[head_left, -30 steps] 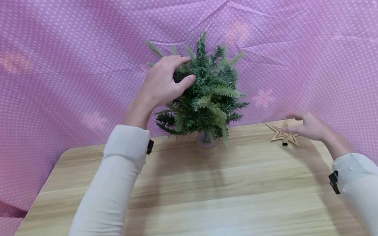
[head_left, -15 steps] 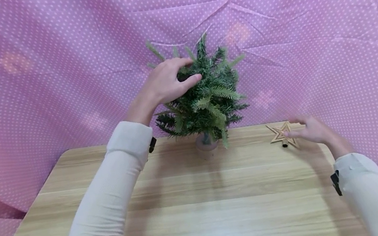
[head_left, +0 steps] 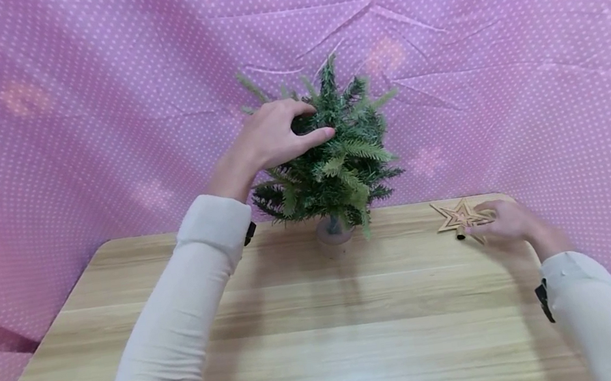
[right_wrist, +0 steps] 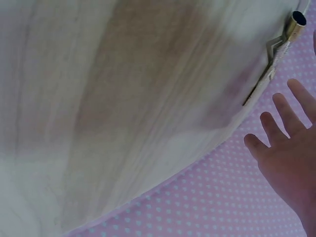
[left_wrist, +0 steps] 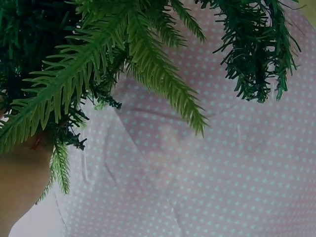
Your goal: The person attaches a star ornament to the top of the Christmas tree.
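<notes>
A small artificial Christmas tree (head_left: 353, 150) with dark and light green needles stands at the table's back middle. My left hand (head_left: 270, 135) lies against the upper left of its branches, thumb extended and forefinger bent with a gap between them. The other fingers are hidden in the foliage. In the left wrist view, tree branches (left_wrist: 163, 69) overlap part of the left hand (left_wrist: 24, 182). A gold star tree topper (head_left: 451, 216) with a short tube lies at the back right. My right hand (head_left: 508, 222) is at its right side. The right wrist view shows the right hand's fingers (right_wrist: 289, 116) spread near the star topper (right_wrist: 270, 54).
The pale wooden table (head_left: 388, 349) has a rounded back right corner just beside the right hand. A pink dotted cloth (head_left: 494, 24) hangs behind and around it. The tree's pot (head_left: 335, 242) stands near the back edge.
My left hand has moved slightly right and down, further over the branches. My right hand has lowered beside the star topper, its thumb shifting toward the tube. Tree and topper stay nearly in place.
</notes>
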Motion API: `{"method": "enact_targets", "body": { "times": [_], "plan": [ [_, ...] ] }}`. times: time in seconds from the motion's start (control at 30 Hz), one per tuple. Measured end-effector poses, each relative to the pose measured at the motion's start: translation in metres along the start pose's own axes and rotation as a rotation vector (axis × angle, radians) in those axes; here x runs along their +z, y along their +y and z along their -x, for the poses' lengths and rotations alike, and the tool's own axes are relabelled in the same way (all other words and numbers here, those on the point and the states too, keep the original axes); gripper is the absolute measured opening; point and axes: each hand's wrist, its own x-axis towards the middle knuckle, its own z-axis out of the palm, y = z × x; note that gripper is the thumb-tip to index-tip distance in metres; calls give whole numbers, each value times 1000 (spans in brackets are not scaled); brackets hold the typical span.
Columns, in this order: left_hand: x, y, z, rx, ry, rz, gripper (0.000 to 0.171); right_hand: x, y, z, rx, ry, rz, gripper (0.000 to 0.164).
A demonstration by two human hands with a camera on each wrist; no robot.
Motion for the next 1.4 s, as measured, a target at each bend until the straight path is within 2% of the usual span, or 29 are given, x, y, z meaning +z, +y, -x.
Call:
{"method": "enact_targets", "body": {
  "times": [0.2,0.4,0.7,1.03,1.4],
  "plan": [
    [2,1,1,-27,20,-6,81,4,6,-1,-26,-31,-43,84],
    [5,2,1,-33,28,-1,79,6,7,1,11,-45,-55,88],
    [4,-3,2,-38,58,44,77,6,10,-3,8,2,-42,79],
    [9,-5,-1,-32,65,60,77,10,10,-1,39,-2,-48,89],
    [12,-8,-1,-49,73,83,76,10,6,6,57,28,-80,82]
  ]
}}
